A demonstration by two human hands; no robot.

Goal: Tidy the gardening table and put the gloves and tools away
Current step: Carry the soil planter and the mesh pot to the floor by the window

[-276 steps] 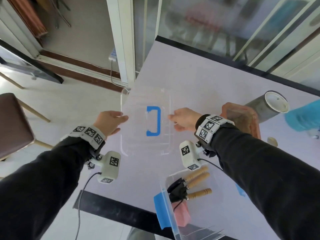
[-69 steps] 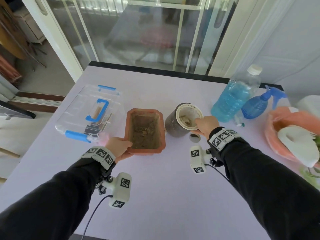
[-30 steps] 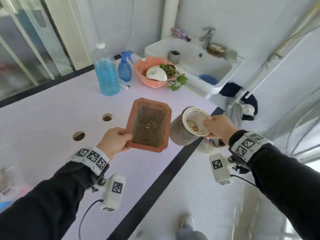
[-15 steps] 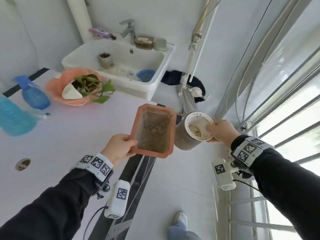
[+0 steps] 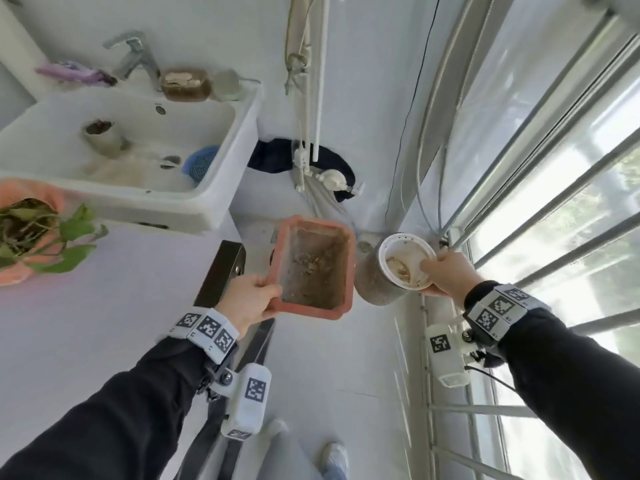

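My left hand (image 5: pixel 250 299) grips the near left corner of a rectangular terracotta pot (image 5: pixel 313 266) with a little soil inside. My right hand (image 5: pixel 446 271) pinches the white rim of a round grey pot (image 5: pixel 388 275) that holds some soil. Both pots hang in the air past the corner of the lilac table (image 5: pixel 104 306), above the pale floor. The two pots sit side by side and nearly touch. The storage box, gloves and tools are out of sight.
A white sink (image 5: pixel 221 188) with a tap, a small pot and a blue strainer stands at the left. An orange bowl with a green plant (image 5: pixel 31 230) rests on the table. A barred window (image 5: pixel 554 202) runs along the right. My feet show below.
I have turned further right, away from the table. Both pots have travelled with my hands, past the table corner toward the window. The blue bottles have left the view.
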